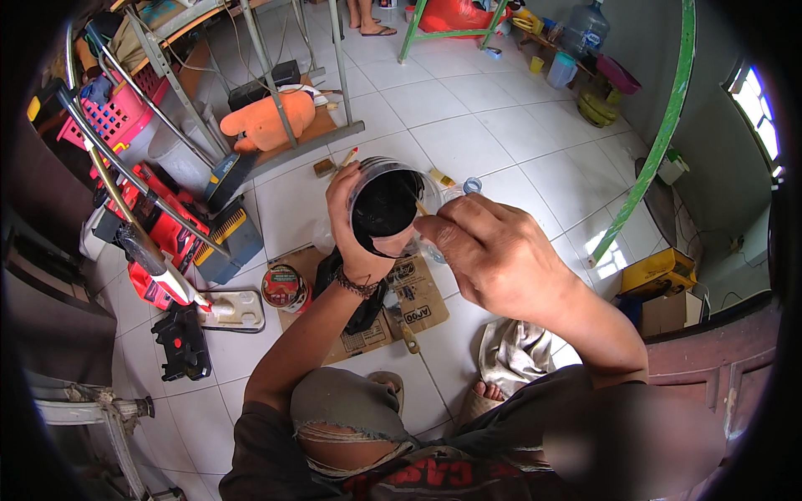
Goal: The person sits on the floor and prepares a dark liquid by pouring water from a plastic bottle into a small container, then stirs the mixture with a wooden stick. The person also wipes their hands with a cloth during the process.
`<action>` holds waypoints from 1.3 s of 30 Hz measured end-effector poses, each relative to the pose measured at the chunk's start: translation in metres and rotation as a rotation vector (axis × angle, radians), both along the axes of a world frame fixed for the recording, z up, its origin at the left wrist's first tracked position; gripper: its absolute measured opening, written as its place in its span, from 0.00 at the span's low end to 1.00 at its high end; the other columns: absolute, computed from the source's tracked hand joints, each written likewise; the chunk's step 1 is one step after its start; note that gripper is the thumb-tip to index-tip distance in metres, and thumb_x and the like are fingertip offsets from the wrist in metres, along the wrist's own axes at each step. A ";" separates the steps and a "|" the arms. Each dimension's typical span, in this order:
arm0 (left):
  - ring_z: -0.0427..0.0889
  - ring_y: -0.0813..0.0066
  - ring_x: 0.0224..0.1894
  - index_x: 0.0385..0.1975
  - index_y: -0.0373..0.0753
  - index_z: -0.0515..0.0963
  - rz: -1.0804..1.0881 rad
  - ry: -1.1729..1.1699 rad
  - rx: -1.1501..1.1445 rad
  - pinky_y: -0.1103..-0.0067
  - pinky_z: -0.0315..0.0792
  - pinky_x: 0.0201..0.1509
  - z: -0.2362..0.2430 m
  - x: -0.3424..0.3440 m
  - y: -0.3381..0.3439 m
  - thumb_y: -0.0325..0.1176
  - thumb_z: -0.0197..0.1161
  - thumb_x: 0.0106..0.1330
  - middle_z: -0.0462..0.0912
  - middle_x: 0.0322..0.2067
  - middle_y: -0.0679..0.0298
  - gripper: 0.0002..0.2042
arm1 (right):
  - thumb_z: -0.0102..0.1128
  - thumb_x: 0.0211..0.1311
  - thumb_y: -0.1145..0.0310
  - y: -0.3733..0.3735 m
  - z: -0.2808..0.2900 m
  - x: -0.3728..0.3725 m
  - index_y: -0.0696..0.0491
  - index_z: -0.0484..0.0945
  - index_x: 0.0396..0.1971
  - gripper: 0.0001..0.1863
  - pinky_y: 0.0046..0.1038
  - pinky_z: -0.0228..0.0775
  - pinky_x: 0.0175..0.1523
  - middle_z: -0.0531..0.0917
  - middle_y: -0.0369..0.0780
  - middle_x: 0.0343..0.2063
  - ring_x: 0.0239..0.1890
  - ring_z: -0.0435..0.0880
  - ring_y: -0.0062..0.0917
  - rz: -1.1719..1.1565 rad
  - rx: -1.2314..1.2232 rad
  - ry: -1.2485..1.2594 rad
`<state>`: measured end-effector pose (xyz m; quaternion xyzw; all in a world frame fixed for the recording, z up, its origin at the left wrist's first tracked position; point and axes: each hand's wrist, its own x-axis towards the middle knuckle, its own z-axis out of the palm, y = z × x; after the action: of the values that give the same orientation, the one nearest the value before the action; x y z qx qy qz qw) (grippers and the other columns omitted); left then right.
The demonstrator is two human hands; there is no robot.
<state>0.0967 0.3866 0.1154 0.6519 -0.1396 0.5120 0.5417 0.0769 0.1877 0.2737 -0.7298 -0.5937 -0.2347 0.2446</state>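
Observation:
My left hand (361,257) wraps round a clear plastic cup (354,213), raised above the floor and tipped so its mouth shows. Inside lies a dark black liquid (386,204) that looks like paint. At the cup's right rim, my right hand (493,250) pinches a thin light stick (420,205), whose lower end goes into the cup. Below my hands, a flattened cardboard sheet (430,305) carries a black plastic bag (365,316) and a paintbrush (409,338). Left of the bag stands an open can (286,289) with a red label.
Beyond the cup lie another brush (443,178) and a small clear bottle (473,185). Brooms, a dustpan (230,242) and a red case (171,217) crowd the left. A metal-legged table (276,75) stands behind; a green pole (652,179) slants at right. A crumpled cloth (515,352) lies near my foot.

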 end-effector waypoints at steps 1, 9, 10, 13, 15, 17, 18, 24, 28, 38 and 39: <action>0.71 0.59 0.62 0.64 0.34 0.59 0.036 -0.007 0.032 0.68 0.69 0.65 0.002 -0.001 -0.001 0.30 0.80 0.47 0.65 0.62 0.52 0.45 | 0.65 0.43 0.86 -0.001 0.000 -0.002 0.62 0.82 0.41 0.20 0.33 0.77 0.31 0.79 0.45 0.32 0.28 0.82 0.37 -0.019 -0.022 -0.010; 0.73 0.61 0.61 0.63 0.34 0.63 0.075 0.084 0.059 0.70 0.68 0.66 0.005 -0.009 -0.008 0.29 0.79 0.44 0.68 0.59 0.53 0.43 | 0.65 0.56 0.83 0.006 0.002 0.013 0.62 0.82 0.36 0.08 0.36 0.75 0.30 0.80 0.46 0.28 0.27 0.82 0.40 -0.034 0.085 0.144; 0.75 0.63 0.59 0.62 0.33 0.64 0.061 0.145 0.020 0.71 0.69 0.65 0.005 -0.009 -0.012 0.29 0.80 0.41 0.71 0.57 0.53 0.44 | 0.64 0.56 0.82 0.003 0.004 0.017 0.62 0.82 0.35 0.07 0.36 0.75 0.31 0.80 0.46 0.28 0.27 0.82 0.40 -0.087 0.047 0.157; 0.76 0.63 0.57 0.62 0.33 0.64 -0.002 0.340 0.014 0.71 0.70 0.64 0.010 -0.018 -0.018 0.28 0.80 0.39 0.74 0.55 0.54 0.44 | 0.63 0.57 0.79 0.004 0.000 0.029 0.64 0.81 0.33 0.05 0.40 0.75 0.34 0.81 0.51 0.27 0.28 0.81 0.47 -0.067 -0.037 0.258; 0.77 0.64 0.56 0.60 0.35 0.65 -0.072 0.451 0.043 0.72 0.71 0.63 0.007 -0.019 -0.013 0.26 0.78 0.37 0.76 0.52 0.56 0.43 | 0.61 0.55 0.78 0.014 -0.003 0.039 0.64 0.80 0.30 0.05 0.43 0.77 0.39 0.82 0.54 0.27 0.30 0.82 0.52 0.021 -0.095 0.338; 0.78 0.65 0.56 0.59 0.37 0.66 -0.197 0.600 0.056 0.73 0.71 0.62 0.009 -0.022 -0.019 0.26 0.78 0.36 0.77 0.51 0.57 0.43 | 0.59 0.61 0.75 0.022 -0.006 0.051 0.64 0.81 0.32 0.07 0.44 0.76 0.42 0.82 0.58 0.27 0.34 0.82 0.54 -0.014 -0.057 0.509; 0.79 0.67 0.54 0.58 0.39 0.67 -0.223 0.642 0.032 0.74 0.72 0.61 0.007 -0.024 -0.021 0.26 0.78 0.35 0.77 0.50 0.59 0.43 | 0.59 0.62 0.74 0.026 -0.014 0.065 0.64 0.82 0.32 0.08 0.43 0.76 0.42 0.82 0.58 0.27 0.35 0.83 0.53 -0.081 -0.046 0.487; 0.79 0.71 0.52 0.58 0.41 0.67 -0.423 0.854 -0.060 0.75 0.73 0.60 -0.003 -0.030 -0.017 0.27 0.79 0.32 0.77 0.50 0.63 0.44 | 0.58 0.63 0.72 0.013 -0.013 0.070 0.60 0.83 0.34 0.08 0.42 0.76 0.43 0.83 0.55 0.27 0.34 0.84 0.50 -0.189 -0.286 0.564; 0.79 0.72 0.51 0.58 0.40 0.67 -0.435 0.950 -0.093 0.76 0.73 0.60 -0.003 -0.030 -0.017 0.27 0.80 0.31 0.78 0.49 0.63 0.45 | 0.60 0.66 0.74 0.022 -0.020 0.065 0.61 0.81 0.35 0.06 0.35 0.74 0.39 0.85 0.49 0.27 0.30 0.83 0.37 0.046 -0.237 0.613; 0.79 0.73 0.50 0.58 0.39 0.68 -0.560 0.952 -0.173 0.76 0.74 0.59 0.000 -0.029 -0.018 0.26 0.81 0.29 0.79 0.47 0.64 0.45 | 0.59 0.66 0.68 0.023 -0.026 0.083 0.59 0.83 0.37 0.09 0.33 0.75 0.39 0.85 0.45 0.25 0.28 0.84 0.31 0.001 -0.290 0.739; 0.79 0.73 0.50 0.58 0.38 0.68 -0.565 0.942 -0.171 0.76 0.74 0.59 -0.002 -0.029 -0.017 0.26 0.81 0.29 0.79 0.47 0.64 0.46 | 0.59 0.65 0.69 0.025 -0.025 0.084 0.59 0.83 0.37 0.10 0.35 0.75 0.42 0.85 0.47 0.27 0.31 0.84 0.36 -0.076 -0.275 0.691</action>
<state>0.0681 0.3697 0.1136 0.7011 -0.0095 0.0094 0.7129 0.1611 0.2126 0.2484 -0.8136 -0.4744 0.0986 0.3213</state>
